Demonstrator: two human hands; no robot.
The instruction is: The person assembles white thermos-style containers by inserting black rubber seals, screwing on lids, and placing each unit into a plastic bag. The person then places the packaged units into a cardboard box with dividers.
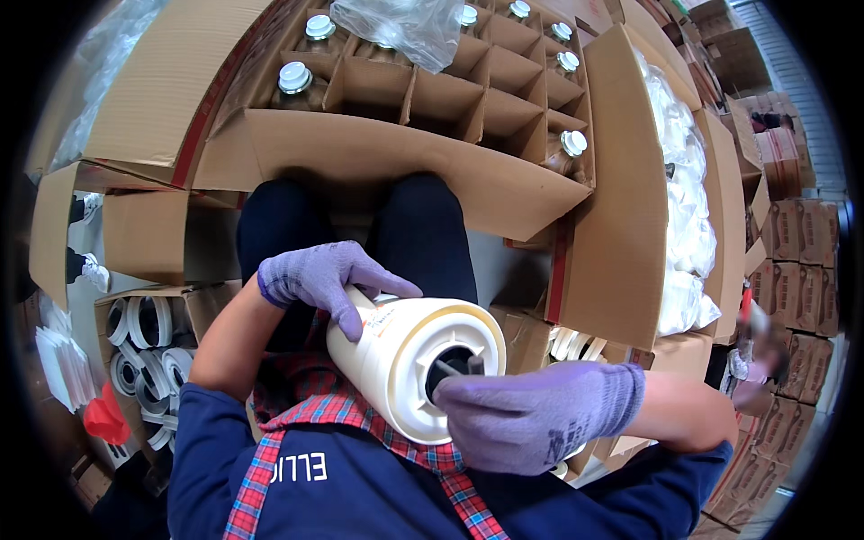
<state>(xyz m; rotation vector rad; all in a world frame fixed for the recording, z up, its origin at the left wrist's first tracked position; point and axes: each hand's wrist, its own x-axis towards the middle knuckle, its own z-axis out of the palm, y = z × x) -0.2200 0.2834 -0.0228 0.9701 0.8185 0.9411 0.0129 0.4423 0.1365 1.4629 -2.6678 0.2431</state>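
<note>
A cream-white plastic cylinder [362, 373], like a vacuum flask body, lies tilted across my lap. Its round end with a dark central hole faces right. My left hand [326, 277], in a purple knitted glove, grips its far side, thumb and fingers spread around the wall. My right hand [540, 416], gloved the same way, is closed at the end's central hole. From its fingertips a short dark grey rod-like piece [474, 364] pokes out at the opening; the rest of it is hidden by the fingers.
Beyond my knees stands an open carton [396, 148] with cardboard dividers and several white-capped bottles [295, 79]. Clear plastic film [405, 27] lies over it. White bagged items [681, 207] fill a carton at right. A box of white ring-shaped parts [151, 369] is at left, beside a red piece [106, 416].
</note>
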